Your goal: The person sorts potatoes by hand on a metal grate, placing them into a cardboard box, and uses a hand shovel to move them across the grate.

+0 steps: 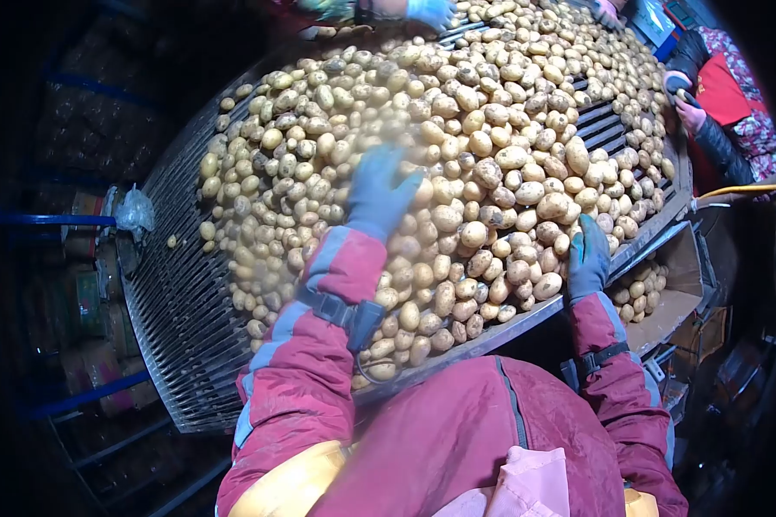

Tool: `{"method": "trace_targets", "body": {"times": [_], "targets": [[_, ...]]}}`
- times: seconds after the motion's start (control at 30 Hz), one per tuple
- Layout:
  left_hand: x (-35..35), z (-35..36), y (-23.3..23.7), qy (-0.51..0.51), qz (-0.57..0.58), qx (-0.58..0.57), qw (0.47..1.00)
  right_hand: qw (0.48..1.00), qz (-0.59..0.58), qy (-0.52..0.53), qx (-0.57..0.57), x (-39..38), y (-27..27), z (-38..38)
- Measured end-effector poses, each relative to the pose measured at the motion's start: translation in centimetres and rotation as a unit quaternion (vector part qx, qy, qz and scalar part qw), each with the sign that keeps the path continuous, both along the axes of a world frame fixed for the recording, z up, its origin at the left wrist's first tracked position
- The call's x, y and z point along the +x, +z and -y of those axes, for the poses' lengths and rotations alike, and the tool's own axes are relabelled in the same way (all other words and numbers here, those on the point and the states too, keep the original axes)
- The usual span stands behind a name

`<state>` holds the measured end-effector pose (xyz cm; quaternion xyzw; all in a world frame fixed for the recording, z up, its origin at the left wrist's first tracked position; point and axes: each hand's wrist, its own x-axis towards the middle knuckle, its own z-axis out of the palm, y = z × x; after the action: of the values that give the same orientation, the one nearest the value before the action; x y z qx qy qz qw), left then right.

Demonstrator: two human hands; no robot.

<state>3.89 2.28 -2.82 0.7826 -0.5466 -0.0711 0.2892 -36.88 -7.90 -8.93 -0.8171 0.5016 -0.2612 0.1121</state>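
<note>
- The left hand, in a blue glove, hovers blurred over the heap of yellow-brown, earth-dusted potatoes. Its fingers are spread and released, grasping nothing that shows, and the flat palm looks suited to pushing rather than picking.
- The right hand, also blue-gloved, lies at the near right edge of the heap with its fingers together and roughly straight. Whether a potato sits under the palm cannot be told.
- The potatoes cover the grey metal roller bed from near to far. Its raised rim probably keeps them from rolling off.
- An open brown cardboard box holding more potatoes stands below the near right edge, likely so that it is within easy reach.
- A co-worker's blue-gloved hand is at the far side, and another person's red patterned sleeve is at the far right.
</note>
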Motion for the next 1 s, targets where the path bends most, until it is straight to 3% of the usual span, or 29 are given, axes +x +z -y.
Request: {"method": "trace_targets", "body": {"times": [0.1, 0.23, 0.33, 0.47, 0.57, 0.6, 0.67, 0.87, 0.93, 1.0], "targets": [[-1.4, -0.2, 2.0, 0.005, -0.022, 0.022, 1.0, 0.999, 0.027, -0.007, 0.018, 0.1, 0.3, 0.1], [-4.9, -0.2, 0.4, -0.025, 0.112, 0.168, 0.979, 1.0, 0.011, -0.005, -0.004, 0.2, 0.6, 0.1], [-5.0, 0.9, 0.3, -0.04, 0.151, 0.196, 0.968, 1.0, 0.028, -0.006, 0.005, 0.1, 0.6, 0.1], [-4.0, 0.6, -1.6, -0.053, 0.127, 0.08, 0.987, 0.999, 0.031, -0.01, -0.017, -0.1, -0.3, 0.2], [-4.5, -1.1, -1.3, 0.031, -0.148, 0.02, 0.988, 0.999, 0.032, -0.01, -0.028, -0.4, -0.6, 0.3], [-4.6, -1.7, -1.2, 0.072, -0.325, 0.016, 0.943, 0.999, 0.031, -0.009, -0.032, -0.3, -0.4, 0.2], [-5.6, -3.2, 1.3, 0.097, -0.514, 0.019, 0.852, 0.998, 0.047, -0.006, -0.027, -0.3, 0.0, 0.1], [-10.9, -7.6, 3.7, 0.033, -0.72, -0.058, 0.691, 0.997, 0.076, 0.004, 0.028, -0.9, -0.2, 0.2], [-12.7, -8.9, 4.5, 0.004, -0.722, -0.05, 0.69, 0.987, 0.144, 0.002, 0.069, -1.5, -0.5, 0.4], [-15.7, -9.7, 6.1, -0.004, -0.718, -0.075, 0.692, 0.975, 0.202, 0.024, 0.091, -1.9, 2.7, -1.3]]}}
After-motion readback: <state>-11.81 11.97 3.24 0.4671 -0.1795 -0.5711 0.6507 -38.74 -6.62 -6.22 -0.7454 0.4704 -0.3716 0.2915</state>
